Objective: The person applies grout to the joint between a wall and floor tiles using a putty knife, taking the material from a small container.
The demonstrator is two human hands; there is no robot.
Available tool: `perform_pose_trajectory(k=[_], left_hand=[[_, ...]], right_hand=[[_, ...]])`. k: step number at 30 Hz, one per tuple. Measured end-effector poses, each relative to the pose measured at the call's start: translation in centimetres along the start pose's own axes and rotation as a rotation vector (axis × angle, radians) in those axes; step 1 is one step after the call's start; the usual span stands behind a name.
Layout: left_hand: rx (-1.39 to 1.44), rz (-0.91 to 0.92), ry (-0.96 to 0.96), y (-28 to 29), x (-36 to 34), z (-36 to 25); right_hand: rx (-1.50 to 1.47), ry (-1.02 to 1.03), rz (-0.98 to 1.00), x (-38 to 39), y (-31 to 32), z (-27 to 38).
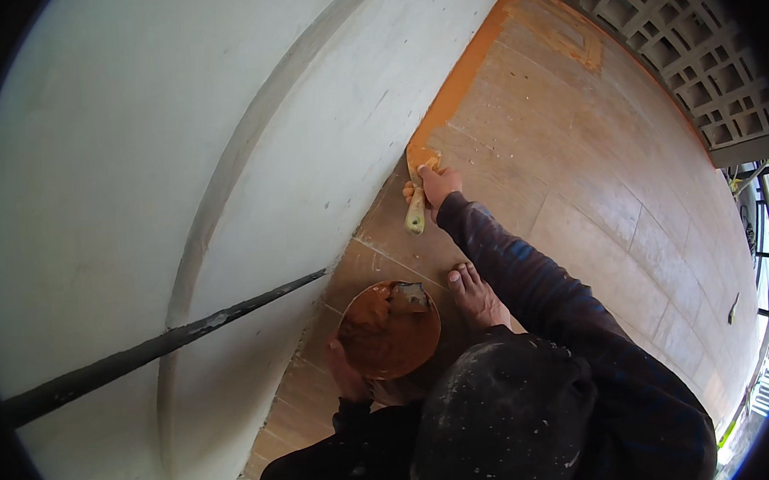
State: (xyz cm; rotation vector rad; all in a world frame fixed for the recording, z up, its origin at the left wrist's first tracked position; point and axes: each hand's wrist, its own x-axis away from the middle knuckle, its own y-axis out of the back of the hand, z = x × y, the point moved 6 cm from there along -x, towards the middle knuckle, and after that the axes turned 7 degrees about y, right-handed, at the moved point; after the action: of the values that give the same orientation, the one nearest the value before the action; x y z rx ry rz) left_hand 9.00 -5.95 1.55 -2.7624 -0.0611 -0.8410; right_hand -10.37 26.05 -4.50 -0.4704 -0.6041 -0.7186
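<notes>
Tiled floor [591,166] — foot [479,305] beside bucket [431,334]

One left hand [347,374] and one right hand [443,186] are counted, with one trowel [415,213], one bucket [438,332], one dark pole [166,341] and one bare foot [479,301]. One white wall [131,132], one lattice screen [672,42] and one small slender object [734,308] are also seen.
</notes>
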Motion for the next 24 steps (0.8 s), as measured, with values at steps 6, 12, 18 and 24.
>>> perform_pose_trajectory(k=[6, 12, 18, 24], left_hand=[[-0.194, 0.034, -0.093, 0.7, -1.9, -0.3], [0.011, 0.064, -0.037, -5.2, -6.2, -1.5], [0.078, 0.211, -0.129, -12.9, -10.3, -2.8], [0.215, 0.249, -0.08, -17.4, -9.8, -5.8]], right_hand=[[0.193, -0.023, 0.38, 2.8, 6.5, 0.3], [0.873, 0.134, 0.808, 19.1, 8.9, 7.0], [1.486, 0.548, 0.796, 23.1, 10.7, 7.5], [1.61, 0.604, 0.747, 23.8, 11.5, 7.8]])
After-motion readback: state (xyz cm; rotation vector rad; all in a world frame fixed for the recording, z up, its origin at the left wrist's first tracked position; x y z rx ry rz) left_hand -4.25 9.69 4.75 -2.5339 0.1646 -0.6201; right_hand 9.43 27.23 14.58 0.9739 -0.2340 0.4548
